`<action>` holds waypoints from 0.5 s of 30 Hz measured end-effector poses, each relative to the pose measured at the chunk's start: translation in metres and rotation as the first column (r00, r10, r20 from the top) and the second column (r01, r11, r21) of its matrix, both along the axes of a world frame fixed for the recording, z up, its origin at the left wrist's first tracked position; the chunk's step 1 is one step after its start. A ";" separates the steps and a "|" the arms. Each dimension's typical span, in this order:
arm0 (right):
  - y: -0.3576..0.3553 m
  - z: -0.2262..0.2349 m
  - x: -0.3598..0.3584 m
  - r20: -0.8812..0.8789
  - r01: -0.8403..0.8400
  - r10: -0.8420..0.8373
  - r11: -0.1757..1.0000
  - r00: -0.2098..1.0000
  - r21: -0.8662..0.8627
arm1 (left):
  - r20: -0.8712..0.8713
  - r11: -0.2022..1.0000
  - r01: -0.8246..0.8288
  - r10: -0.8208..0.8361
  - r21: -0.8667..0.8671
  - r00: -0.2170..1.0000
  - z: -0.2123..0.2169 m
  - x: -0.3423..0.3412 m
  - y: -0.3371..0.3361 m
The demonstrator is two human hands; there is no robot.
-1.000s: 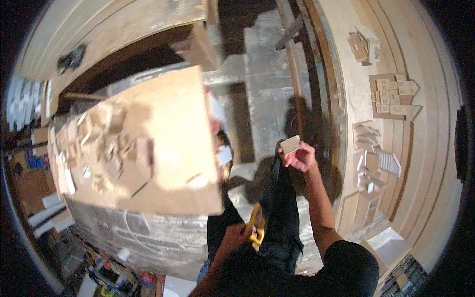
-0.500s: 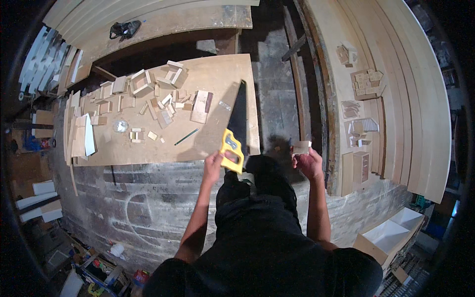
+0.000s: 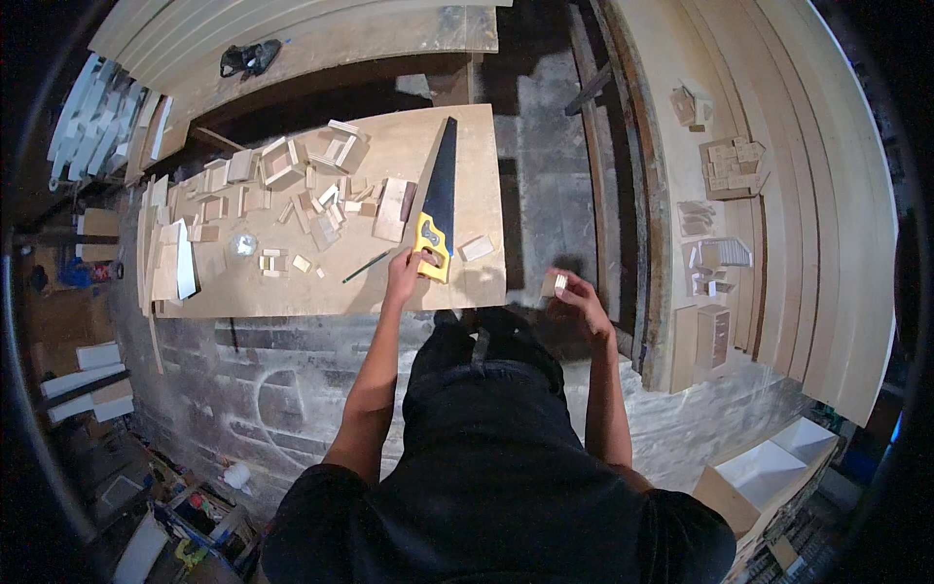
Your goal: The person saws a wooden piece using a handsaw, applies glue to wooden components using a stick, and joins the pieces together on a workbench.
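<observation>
In my left hand is the yellow handle of a handsaw, fingers wrapped round it. Its dark blade points away from me over the right part of the plywood table; whether it touches the top I cannot tell. Beside the handle lies a small flat wooden piece. My right hand, off the table's right edge, grips a small wooden block between its fingers. Left of the saw are a reddish-edged wooden board and a dark green pencil.
Small wooden boxes and offcuts crowd the table's left and middle, near a clear round container. At right, long stacked boards carry small wooden pieces. An open white-lined box stands at lower right.
The saw has moved left and away from me with my left hand. My right hand has shifted left with the block, which is now turned. The flat wooden piece beside the handle now shows.
</observation>
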State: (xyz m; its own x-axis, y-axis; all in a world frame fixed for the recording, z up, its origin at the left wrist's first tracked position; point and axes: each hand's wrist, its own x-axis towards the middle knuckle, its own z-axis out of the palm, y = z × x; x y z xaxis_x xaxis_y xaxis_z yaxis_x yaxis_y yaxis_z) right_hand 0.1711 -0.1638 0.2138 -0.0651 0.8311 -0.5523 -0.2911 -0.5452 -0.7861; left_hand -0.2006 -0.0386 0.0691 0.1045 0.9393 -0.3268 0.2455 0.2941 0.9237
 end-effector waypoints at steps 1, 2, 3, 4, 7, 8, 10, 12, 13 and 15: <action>0.006 0.013 -0.006 0.050 0.017 -0.017 1.000 0.999 -0.005 | -0.034 0.997 -0.019 0.017 -0.071 0.999 0.003 0.001 0.001; 0.013 0.021 -0.006 -0.040 -0.003 0.003 1.000 0.999 -0.005 | -0.066 0.989 -0.041 0.033 -0.139 0.997 0.003 0.003 0.002; 0.020 0.026 -0.006 -0.132 -0.025 0.024 1.000 0.991 -0.003 | -0.232 0.998 0.011 -0.025 -0.062 0.972 0.002 0.001 0.003; 0.025 0.028 -0.009 -0.224 -0.048 0.047 0.999 0.974 0.001 | -0.397 0.997 0.074 -0.066 0.004 0.915 0.002 -0.003 0.003; 0.039 0.022 -0.022 -0.338 -0.045 0.050 0.999 0.940 0.023 | -0.613 0.989 0.143 -0.093 0.032 0.784 0.016 -0.001 0.009; 0.047 0.023 -0.029 -0.347 -0.049 0.050 0.999 0.937 0.010 | -0.644 0.990 0.139 -0.095 0.017 0.759 0.026 0.001 0.009; 0.057 0.023 -0.044 -0.370 -0.061 0.045 0.998 0.928 -0.032 | -0.694 0.987 0.150 -0.068 0.059 0.717 0.042 -0.001 0.010; 0.070 0.019 -0.061 -0.358 -0.178 0.163 0.984 0.919 -0.010 | -0.717 0.983 0.154 -0.039 0.097 0.696 0.063 -0.005 0.016; 0.078 0.025 -0.074 -0.334 -0.246 0.226 0.969 0.915 -0.019 | -0.634 0.982 0.114 0.007 0.149 0.773 0.075 -0.007 0.016; 0.094 0.044 -0.108 -0.295 -0.327 0.304 0.945 0.906 -0.030 | -0.155 0.975 0.117 -0.089 0.187 0.984 0.088 -0.017 0.019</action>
State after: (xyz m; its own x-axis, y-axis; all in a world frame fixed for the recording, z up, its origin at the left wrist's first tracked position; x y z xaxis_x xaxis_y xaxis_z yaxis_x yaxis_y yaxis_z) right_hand 0.0629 -0.0702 0.2581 -0.4796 0.6967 -0.5334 -0.2974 -0.7010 -0.6482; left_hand -0.2180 -0.0198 0.1569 0.1690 0.9730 -0.1575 0.4005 0.0782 0.9130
